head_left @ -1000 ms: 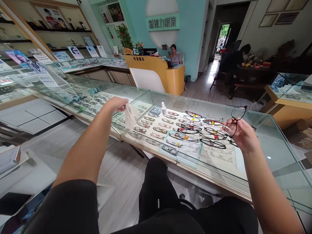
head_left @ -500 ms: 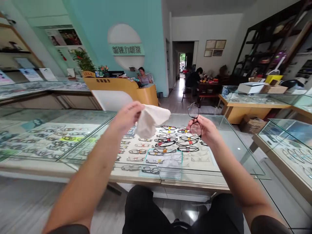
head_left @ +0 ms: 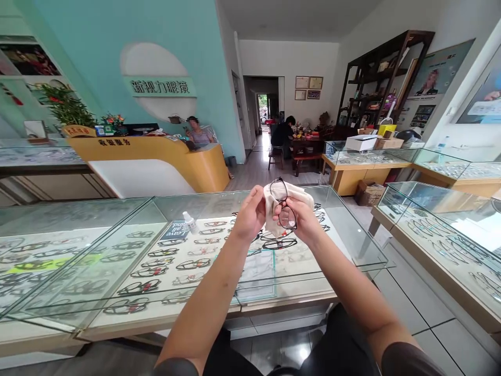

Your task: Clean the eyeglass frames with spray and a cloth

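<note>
Black-framed glasses [head_left: 288, 218] pinched at the bridge area by right hand [head_left: 304, 217], tilted, above glass display case [head_left: 324, 263]; left hand [head_left: 250, 213] grips edge of pale cloth [head_left: 299, 192], draped behind upper lens. Below, case holds rows of eyeglass frames [head_left: 193, 264], white spray bottle [head_left: 189, 221] left; beyond, yellow desk [head_left: 164, 159], seated person [head_left: 201, 136].

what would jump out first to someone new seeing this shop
Probably the dark-framed glasses in the right hand, with a pale cloth behind them at the left hand, near mid-picture. Next, the rows of eyeglass frames in the glass case below. Then the turquoise wall, upper left, its sign above the yellow counter.
</note>
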### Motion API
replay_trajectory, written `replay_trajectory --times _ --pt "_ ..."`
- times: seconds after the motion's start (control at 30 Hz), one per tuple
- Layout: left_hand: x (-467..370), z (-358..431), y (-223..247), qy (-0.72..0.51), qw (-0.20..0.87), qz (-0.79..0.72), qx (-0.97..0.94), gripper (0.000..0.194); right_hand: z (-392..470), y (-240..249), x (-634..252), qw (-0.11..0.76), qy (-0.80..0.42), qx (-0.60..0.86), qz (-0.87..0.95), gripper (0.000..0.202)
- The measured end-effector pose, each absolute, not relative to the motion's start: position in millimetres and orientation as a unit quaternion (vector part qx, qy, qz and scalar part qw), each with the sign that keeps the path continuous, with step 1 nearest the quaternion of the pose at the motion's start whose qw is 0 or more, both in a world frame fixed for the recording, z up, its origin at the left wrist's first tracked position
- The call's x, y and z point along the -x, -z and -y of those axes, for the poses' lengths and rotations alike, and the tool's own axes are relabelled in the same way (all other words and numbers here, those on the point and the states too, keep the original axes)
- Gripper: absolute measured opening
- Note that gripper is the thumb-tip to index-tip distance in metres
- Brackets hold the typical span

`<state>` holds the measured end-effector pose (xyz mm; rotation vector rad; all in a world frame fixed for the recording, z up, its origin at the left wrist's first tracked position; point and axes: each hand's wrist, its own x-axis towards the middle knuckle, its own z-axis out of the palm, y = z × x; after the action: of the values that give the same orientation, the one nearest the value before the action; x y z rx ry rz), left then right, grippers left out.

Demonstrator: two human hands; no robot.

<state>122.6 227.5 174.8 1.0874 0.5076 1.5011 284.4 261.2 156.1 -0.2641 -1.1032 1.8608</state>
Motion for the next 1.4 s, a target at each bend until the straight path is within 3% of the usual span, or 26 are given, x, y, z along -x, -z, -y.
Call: replay_trajectory --times 0.13,0.33,0.6,0.87,1.07,1.4 --pt "-120 -230 -169 -0.611 0.618 -0.192 -0.456 0.025 -261 -156 -291 0.46 -0.762 0.102 0.444 0.047" --pt "-120 -235 -159 -0.595 0.615 -0.194 -0.479 0.052 -263 -156 -291 0.447 -0.76 0.08 0.465 0.045" --pt "-124 -240 -158 -0.595 0.616 -0.223 -0.465 0.051 -265 -156 -288 0.436 -0.753 0.083 0.486 0.044" --pt "-115 -240 -175 -0.573 0.512 -0.305 -0.562 0.042 -268 -153 -290 0.42 -0.749 0.117 0.499 0.046" --pt "-107 -239 -190 -0.536 0.506 -0.346 -0.581 0.043 -268 -158 -293 0.395 -0.746 0.139 0.517 0.046" --pt "-126 -246 -166 -0.617 0.428 -0.398 -0.526 0.059 -276 -148 -279 0.373 -0.782 0.14 0.48 0.047"
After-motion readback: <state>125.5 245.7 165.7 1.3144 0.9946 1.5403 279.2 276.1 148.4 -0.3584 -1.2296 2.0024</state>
